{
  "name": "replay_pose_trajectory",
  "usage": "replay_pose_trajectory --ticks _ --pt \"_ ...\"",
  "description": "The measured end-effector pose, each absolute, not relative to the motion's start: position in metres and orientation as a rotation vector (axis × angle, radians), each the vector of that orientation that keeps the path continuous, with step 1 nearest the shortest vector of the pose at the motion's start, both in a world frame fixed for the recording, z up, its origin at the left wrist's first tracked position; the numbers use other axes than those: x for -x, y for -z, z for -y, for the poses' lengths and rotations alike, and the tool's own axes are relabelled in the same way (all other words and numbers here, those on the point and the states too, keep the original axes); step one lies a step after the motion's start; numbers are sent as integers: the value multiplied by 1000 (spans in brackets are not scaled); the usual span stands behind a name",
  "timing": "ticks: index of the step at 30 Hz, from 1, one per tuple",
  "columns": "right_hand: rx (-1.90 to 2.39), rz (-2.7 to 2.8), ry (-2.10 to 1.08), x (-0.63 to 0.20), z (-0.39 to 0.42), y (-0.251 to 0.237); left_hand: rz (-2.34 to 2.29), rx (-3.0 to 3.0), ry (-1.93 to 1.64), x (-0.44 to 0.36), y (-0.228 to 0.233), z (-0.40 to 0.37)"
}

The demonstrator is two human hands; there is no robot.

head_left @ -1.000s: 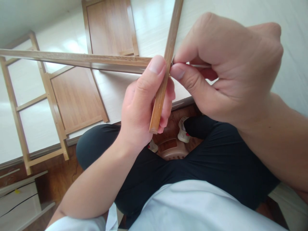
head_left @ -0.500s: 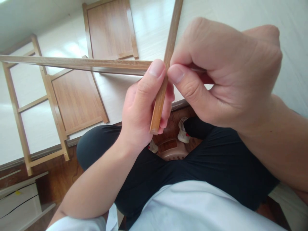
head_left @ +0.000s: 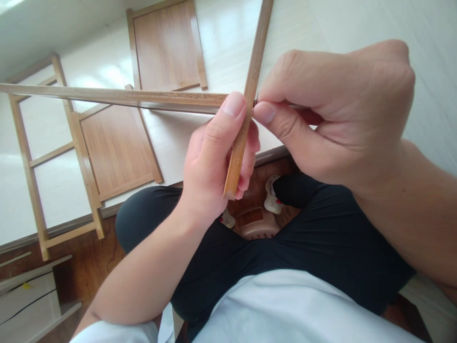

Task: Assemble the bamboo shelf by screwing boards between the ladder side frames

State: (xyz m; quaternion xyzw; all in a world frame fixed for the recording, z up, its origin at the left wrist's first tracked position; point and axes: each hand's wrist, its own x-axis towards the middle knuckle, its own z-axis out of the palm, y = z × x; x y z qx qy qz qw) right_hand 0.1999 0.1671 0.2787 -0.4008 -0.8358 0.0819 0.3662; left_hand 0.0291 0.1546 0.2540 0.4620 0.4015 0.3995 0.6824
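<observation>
A thin wooden strip (head_left: 246,102) stands nearly upright in front of the person, its top running out of view at the upper edge and its cut lower end showing just below the fingers. The left hand (head_left: 214,162) is wrapped around its lower part, grip clamped on the strip, with the thumb pressed flat against the near face. A second, longer wooden strip (head_left: 107,95) lies almost level and meets the upright one at the thumb, reaching far out to the left.

The right hand (head_left: 332,114) comes in from the right, thumb and forefinger pinched together on a small thin metal piece (head_left: 255,102) right at the joint of the two strips; too little of it shows to tell what it is.

Below the hands are the person's dark trousers and white shirt, and between the knees a stool (head_left: 255,224) and a white shoe (head_left: 273,200) on the brown floor. Beyond, on a white surface (head_left: 178,138), lie two wooden panels (head_left: 117,147), one nearer and one farther back, and a ladder-like wooden frame (head_left: 32,157) at the left.
</observation>
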Motion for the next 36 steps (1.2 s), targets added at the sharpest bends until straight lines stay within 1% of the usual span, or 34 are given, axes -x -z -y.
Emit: replay_pose_trajectory --ticks 8,20,36 --pt "1044 2146 -277 -203 -169 -275 -872 -1014 -914 -30 -254 -155" --pt "988 2092 -128 -203 -174 -272 -828 -975 -915 -30 -254 -157" --pt "1067 1970 -263 -197 -170 -269 -830 -1025 -923 -29 -251 -155"
